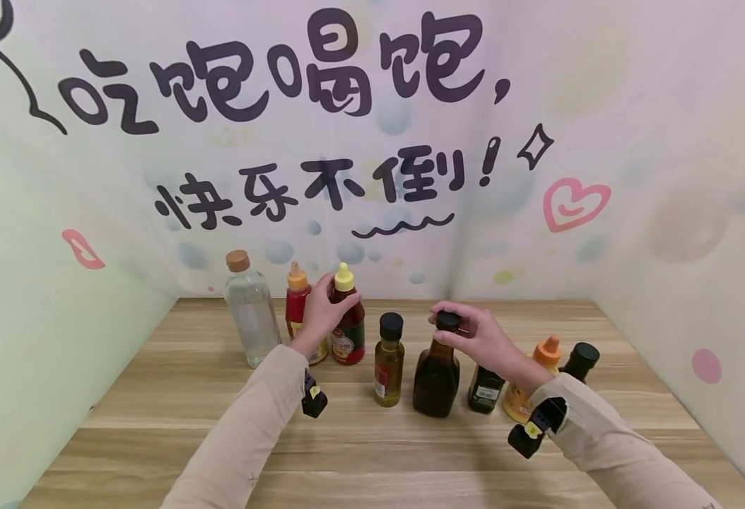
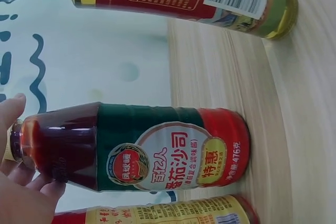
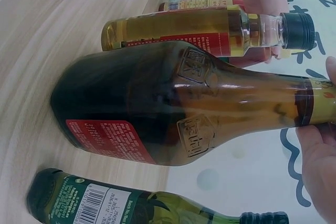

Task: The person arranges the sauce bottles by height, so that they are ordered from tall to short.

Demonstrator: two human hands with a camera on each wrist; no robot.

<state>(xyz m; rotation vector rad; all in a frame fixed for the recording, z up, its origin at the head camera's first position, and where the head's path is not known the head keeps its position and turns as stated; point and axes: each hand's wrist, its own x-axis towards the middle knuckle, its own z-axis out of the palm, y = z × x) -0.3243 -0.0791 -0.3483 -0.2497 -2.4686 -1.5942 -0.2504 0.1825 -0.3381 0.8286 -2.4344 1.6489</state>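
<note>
My left hand (image 1: 321,314) grips the neck of a ketchup bottle (image 1: 348,341) with a yellow nozzle cap. The bottle stands upright on the table; its green and red label faces the left wrist camera. On the right side, my right hand (image 1: 483,344) holds a brown glass sauce bottle (image 1: 436,385) around its neck, just under the black cap. Dark liquid fills the lower part, and a red label (image 3: 111,139) shows in the right wrist view. Between the two hands stands a slim bottle of yellow oil (image 1: 388,371) with a black cap.
Left of the ketchup are a red squeeze bottle (image 1: 298,304) and a tall clear bottle (image 1: 251,318). Behind my right forearm stand a green glass bottle (image 1: 485,391), an orange-capped squeeze bottle (image 1: 517,404) and a black-capped bottle (image 1: 580,360). A printed curtain (image 1: 372,268) hangs behind the wooden table (image 1: 360,459).
</note>
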